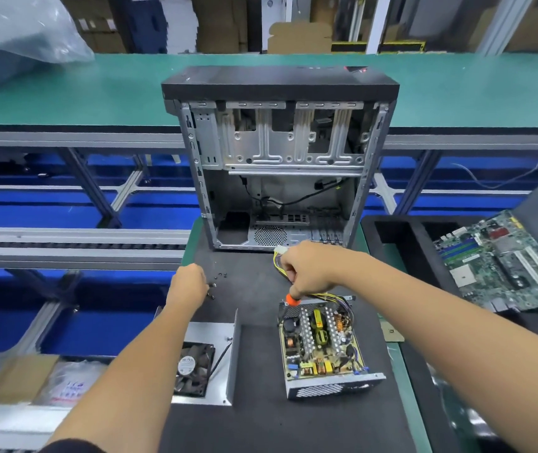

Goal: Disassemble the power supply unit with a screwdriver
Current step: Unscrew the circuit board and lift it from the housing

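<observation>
Opened power supply unit (pixel 323 348) judged rigid, weighty, sharp-edged, best held by steel walls; right hand (pixel 307 269) clamped on screwdriver (pixel 293 299), left hand (pixel 189 284) curled over loose screws (pixel 220 275), grip unclear.

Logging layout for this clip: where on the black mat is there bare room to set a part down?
The near mat, in front of the fan cover and open supply, is bare, as is the strip between them. It is crowded by the loose screws at the left hand, and around the right hand with the screwdriver.
</observation>
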The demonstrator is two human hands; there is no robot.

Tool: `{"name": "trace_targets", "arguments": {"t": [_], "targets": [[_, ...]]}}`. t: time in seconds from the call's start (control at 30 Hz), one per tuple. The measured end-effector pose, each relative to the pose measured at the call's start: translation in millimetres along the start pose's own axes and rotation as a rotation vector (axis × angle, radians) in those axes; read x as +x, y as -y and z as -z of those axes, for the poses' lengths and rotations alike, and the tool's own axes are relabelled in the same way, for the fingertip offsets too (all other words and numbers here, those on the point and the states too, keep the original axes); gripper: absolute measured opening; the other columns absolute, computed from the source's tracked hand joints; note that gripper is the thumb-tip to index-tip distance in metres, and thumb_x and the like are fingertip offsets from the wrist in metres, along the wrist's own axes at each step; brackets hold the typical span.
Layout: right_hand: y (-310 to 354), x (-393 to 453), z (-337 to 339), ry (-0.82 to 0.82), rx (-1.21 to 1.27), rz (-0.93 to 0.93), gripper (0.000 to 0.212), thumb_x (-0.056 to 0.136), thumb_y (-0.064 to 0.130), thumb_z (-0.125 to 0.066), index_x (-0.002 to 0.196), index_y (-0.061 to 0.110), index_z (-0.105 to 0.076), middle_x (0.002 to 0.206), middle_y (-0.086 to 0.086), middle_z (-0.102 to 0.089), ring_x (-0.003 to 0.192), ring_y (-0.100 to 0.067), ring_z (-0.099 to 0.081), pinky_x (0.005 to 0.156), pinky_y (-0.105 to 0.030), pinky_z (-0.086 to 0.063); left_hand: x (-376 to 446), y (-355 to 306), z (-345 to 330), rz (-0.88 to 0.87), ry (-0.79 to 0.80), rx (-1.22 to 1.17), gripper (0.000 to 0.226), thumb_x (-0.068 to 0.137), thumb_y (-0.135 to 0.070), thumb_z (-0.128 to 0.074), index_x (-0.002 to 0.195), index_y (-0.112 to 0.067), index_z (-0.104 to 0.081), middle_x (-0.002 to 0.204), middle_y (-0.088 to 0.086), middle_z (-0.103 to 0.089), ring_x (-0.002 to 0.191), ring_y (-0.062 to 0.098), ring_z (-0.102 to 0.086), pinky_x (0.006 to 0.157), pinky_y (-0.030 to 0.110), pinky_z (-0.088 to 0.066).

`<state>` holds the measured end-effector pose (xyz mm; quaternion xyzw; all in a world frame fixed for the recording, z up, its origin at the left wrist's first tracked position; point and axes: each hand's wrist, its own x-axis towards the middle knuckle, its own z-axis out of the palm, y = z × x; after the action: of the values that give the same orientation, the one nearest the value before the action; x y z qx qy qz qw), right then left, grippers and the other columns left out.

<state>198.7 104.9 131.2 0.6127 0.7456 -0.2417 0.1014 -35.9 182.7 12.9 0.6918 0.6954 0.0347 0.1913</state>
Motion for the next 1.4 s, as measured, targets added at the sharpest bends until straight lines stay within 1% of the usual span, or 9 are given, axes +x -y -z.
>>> {"name": "trace_targets", "arguments": {"t": [0.23,0.43,0.53,0.67,0.97,1.03,1.13,1.27,1.4], "targets": [[4,5,0,0.016,0.002,0.012,0.020,0.075,0.024,-0.071,0.083,0.010,-0.059,0.082,-0.015,-0.071,0.078,-0.033,-0.069,0.053,-0.027,-0.043,0,2,-9,0.032,0.032,-0.003,0.017,0.088,-0.016,-0.065,0.096,0.000,-0.067,0.101,0.021,-0.062,0.096,0.036,-0.060,0.087,0.041,-0.051],[12,7,-5,0.020,-0.010,0.019,0.025,0.077,0.024,-0.070,0.087,0.002,-0.065,0.081,-0.017,-0.072,0.065,-0.027,-0.066,0.052,-0.028,-0.045,-4,4,-6,0.007,0.059,0.005,0.017,0.093,-0.012,-0.057,0.101,-0.002,-0.068,0.104,0.020,-0.063,0.099,0.035,-0.059,0.090,0.040,-0.050],[19,7,-10,0.011,-0.054,0.028,0.026,0.076,0.025,-0.071,0.090,0.003,-0.066,0.087,-0.015,-0.070,0.077,-0.029,-0.068,0.059,-0.034,-0.051,-9,6,-5,0.018,0.046,-0.022,0.022,0.093,-0.006,-0.049,0.101,-0.002,-0.069,0.105,0.020,-0.063,0.096,0.035,-0.060,0.089,0.040,-0.051],[28,3,-11,0.000,-0.082,0.024,0.030,0.075,0.025,-0.071,0.092,0.002,-0.065,0.087,-0.017,-0.071,0.075,-0.029,-0.065,0.061,-0.036,-0.053,-17,6,-3,-0.004,-0.046,-0.106,0.020,0.089,-0.004,-0.048,0.095,-0.005,-0.067,0.100,0.017,-0.065,0.095,0.035,-0.058,0.083,0.040,-0.051],[55,-35,-2,-0.075,-0.190,0.060,0.018,0.069,0.024,-0.070,0.075,0.007,-0.072,0.068,-0.009,-0.072,0.066,-0.022,-0.067,0.046,-0.022,-0.043,-82,-62,12,-0.447,-0.247,-0.319,0.022,0.074,0.000,-0.054,0.065,-0.019,-0.058,0.068,-0.004,-0.059,0.069,0.016,-0.048,0.062,0.022,-0.035],[59,-44,0,-0.064,-0.196,0.086,0.014,0.069,0.023,-0.071,0.069,0.009,-0.069,0.067,-0.009,-0.071,0.065,-0.024,-0.068,0.047,-0.023,-0.045,-110,-74,14,-0.458,-0.177,-0.329,0.032,0.073,-0.002,-0.057,0.054,-0.025,-0.046,0.055,-0.011,-0.050,0.060,0.015,-0.044,0.051,0.018,-0.032],[63,-55,1,-0.023,-0.230,0.118,0.018,0.073,0.027,-0.073,0.069,0.010,-0.068,0.068,-0.009,-0.071,0.069,-0.024,-0.069,0.049,-0.024,-0.045,-141,-79,10,-0.402,0.092,-0.239,0.020,0.074,-0.002,-0.055,0.058,-0.015,-0.057,0.055,-0.003,-0.061,0.065,0.021,-0.060,0.056,0.027,-0.046],[66,-60,-12,-0.020,-0.298,0.150,0.023,0.074,0.031,-0.072,0.069,0.009,-0.067,0.067,-0.007,-0.070,0.064,-0.021,-0.064,0.045,-0.022,-0.037,-156,-76,-9,-0.315,0.437,0.043,0.016,0.075,0.001,-0.061,0.087,-0.002,-0.071,0.096,0.009,-0.073,0.097,0.021,-0.065,0.084,0.030,-0.051],[65,-60,-25,-0.037,-0.309,0.172,0.025,0.074,0.030,-0.073,0.068,0.007,-0.066,0.061,-0.003,-0.061,0.051,-0.014,-0.050,0.043,-0.022,-0.035,-170,-70,-48,-0.196,0.357,-0.089,0.022,0.085,-0.002,-0.052,0.101,0.000,-0.068,0.110,0.014,-0.067,0.104,0.029,-0.062,0.090,0.035,-0.050]]}}
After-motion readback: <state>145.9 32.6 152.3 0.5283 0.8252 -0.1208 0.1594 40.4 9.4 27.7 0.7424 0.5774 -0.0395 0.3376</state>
